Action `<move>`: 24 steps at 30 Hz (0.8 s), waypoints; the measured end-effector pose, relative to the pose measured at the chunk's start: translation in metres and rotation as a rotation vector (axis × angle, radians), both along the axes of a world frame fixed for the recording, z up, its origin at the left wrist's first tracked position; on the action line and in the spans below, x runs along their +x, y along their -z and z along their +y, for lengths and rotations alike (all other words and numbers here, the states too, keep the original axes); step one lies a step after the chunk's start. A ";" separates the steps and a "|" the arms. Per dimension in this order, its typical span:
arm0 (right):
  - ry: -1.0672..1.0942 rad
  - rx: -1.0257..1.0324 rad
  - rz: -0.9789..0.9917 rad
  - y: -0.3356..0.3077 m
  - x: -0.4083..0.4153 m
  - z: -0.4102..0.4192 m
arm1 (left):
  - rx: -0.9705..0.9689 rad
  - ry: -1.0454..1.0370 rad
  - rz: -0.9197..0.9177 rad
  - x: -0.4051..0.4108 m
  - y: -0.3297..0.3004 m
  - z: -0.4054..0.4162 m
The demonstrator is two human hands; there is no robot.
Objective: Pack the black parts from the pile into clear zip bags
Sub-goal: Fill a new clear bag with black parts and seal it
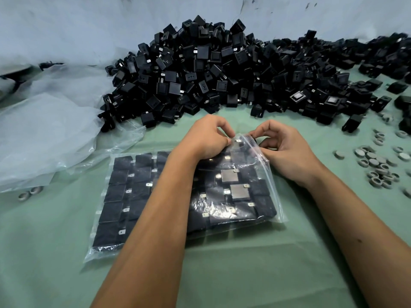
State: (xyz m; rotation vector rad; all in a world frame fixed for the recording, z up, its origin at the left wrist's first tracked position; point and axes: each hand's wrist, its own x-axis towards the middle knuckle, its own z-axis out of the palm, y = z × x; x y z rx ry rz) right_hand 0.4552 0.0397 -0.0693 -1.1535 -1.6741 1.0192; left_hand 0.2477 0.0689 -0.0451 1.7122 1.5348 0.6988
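Hundreds of small black square plastic parts (222, 70) form one heap along the far side of the green cloth-covered table (244, 263), too many to count. Two filled clear zip bags lie side by side nearer: the left bag (124, 196) and the right bag (235, 192). Left hand (206, 138) and right hand (287, 147) both pinch the right bag's top edge. Grey rings (378, 165) scatter to the right.
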 end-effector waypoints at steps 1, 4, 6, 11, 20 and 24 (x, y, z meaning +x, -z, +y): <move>0.015 -0.003 0.001 0.001 -0.001 0.001 | 0.004 -0.003 0.005 0.001 0.000 0.000; 0.052 -0.015 0.014 0.004 -0.001 0.003 | 0.014 -0.009 0.013 0.001 0.001 0.000; 0.055 -0.011 0.016 0.004 0.001 0.004 | 0.025 -0.011 0.018 0.001 0.001 0.000; 0.016 -0.004 -0.022 0.005 0.001 0.004 | 0.081 -0.025 0.019 0.003 0.004 0.001; 0.010 0.050 -0.023 0.008 0.001 0.005 | 0.173 -0.047 0.032 0.017 0.001 0.004; 0.037 0.082 -0.068 0.010 0.002 0.006 | 0.098 -0.093 -0.013 0.020 -0.002 0.012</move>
